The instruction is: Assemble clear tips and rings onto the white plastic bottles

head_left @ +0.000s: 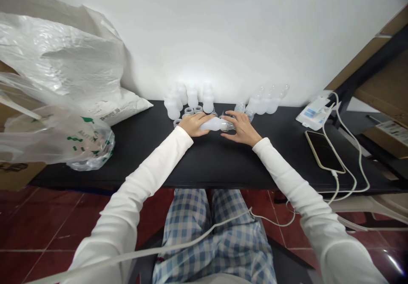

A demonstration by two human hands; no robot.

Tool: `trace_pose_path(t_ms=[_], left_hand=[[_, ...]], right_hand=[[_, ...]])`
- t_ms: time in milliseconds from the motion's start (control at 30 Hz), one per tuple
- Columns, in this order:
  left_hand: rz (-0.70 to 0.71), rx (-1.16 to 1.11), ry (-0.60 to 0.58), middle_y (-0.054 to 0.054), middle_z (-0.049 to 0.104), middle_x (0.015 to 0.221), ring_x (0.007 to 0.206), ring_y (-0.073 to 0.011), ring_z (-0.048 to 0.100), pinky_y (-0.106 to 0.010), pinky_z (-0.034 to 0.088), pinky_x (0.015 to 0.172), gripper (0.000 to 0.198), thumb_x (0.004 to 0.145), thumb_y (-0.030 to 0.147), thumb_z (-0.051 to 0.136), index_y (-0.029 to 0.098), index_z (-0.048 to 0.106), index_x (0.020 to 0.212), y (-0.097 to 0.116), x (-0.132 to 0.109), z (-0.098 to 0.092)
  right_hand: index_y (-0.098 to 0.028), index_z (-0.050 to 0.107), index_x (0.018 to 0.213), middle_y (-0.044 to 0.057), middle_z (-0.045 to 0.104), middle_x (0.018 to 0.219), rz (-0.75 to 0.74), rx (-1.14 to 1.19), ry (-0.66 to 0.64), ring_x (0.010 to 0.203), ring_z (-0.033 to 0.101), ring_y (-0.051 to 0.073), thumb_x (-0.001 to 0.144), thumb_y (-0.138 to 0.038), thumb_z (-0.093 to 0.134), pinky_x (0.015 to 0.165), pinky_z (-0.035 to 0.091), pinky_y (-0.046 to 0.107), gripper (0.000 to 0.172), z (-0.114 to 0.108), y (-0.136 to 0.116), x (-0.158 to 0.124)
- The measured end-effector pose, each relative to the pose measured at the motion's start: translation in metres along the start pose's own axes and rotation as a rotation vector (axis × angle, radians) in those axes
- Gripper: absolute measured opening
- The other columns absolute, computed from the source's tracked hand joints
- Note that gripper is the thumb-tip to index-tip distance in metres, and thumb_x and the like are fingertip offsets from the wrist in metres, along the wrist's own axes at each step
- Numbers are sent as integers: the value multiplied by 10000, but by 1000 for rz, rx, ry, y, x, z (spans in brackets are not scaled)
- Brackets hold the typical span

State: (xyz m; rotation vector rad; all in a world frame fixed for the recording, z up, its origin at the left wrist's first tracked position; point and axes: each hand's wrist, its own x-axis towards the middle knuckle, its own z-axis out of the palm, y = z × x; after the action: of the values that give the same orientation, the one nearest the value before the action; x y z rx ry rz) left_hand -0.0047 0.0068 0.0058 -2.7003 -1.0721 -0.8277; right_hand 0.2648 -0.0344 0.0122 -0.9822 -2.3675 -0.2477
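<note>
My left hand (195,125) is wrapped round a frosted white plastic bottle (211,125), which lies level above the desk. On the bottle's right end sits a clear dome cap (227,125). My right hand (241,128) has its thumb and fingers curved round that cap. Behind my left hand lie several clear rings (189,111), partly hidden. Several white bottles without caps (208,99) stand at the wall. To their right, a few bottles with clear caps (262,101) stand close together. Loose clear caps (240,107) are just behind my right hand.
The black desk (207,160) meets a white wall. A large white plastic sack (63,58) and a clear bag with green print (86,139) crowd the left. A phone (324,151), a white power strip (315,112) and looping white cables (353,139) lie at the right.
</note>
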Motion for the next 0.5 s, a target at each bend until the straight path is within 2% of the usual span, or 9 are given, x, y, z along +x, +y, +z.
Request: trace_pose_path(t_ms=[67,133,200,267,400,467,500], left_hand=[[6,46,2,-108,741,1077,992,-294,700,-337,509,710,547,803,354,700,265,678,1342,-1,1,-1],[14,101,8,-110,731,1107,1002,-288,686,-342,511,733,517,855,364,667,284,656,1366,1,1,-2],[24,162,4,-112,720,1152,1009,-282,671,-350,513,749,500,905,382,623,302,624,1398,3,2,-4],[26,214,-6,-117,711,1181,1018,-281,661,-350,510,739,484,941,394,578,315,604,1418,4,2,-6],[3,253,-19,-130,701,1178,1036,-292,655,-339,495,694,481,950,400,562,310,600,1421,3,2,-8],[-10,257,-23,-134,694,1185,1041,-298,653,-337,489,683,494,939,391,578,306,597,1425,2,2,-7],[-15,256,-25,-135,692,1188,1043,-301,652,-337,487,679,498,935,389,584,306,598,1426,2,2,-7]], right_hand=[[-203,509,1428,159,620,1323,43,7,0,1210,556,344,937,-552,591,1024,412,510,608,-3,-3,1],[-185,579,1330,140,678,1185,85,-3,10,1129,577,326,979,-555,515,991,405,482,514,-4,-2,1],[-190,646,1152,119,702,1050,109,-32,8,1058,586,313,1004,-548,467,968,393,472,427,-3,1,0],[-200,642,1068,107,696,1009,114,-43,2,1018,587,302,1001,-540,487,947,392,462,380,0,4,-1],[-221,593,1176,136,629,1250,81,-35,67,1089,574,301,1014,-372,487,928,397,459,245,7,7,-2],[-227,559,1250,156,570,1356,58,-21,95,1173,552,321,1001,-354,507,952,399,480,284,8,6,-2],[-224,530,1299,167,546,1388,51,-7,98,1215,536,336,981,-400,551,967,400,492,364,8,5,-2]])
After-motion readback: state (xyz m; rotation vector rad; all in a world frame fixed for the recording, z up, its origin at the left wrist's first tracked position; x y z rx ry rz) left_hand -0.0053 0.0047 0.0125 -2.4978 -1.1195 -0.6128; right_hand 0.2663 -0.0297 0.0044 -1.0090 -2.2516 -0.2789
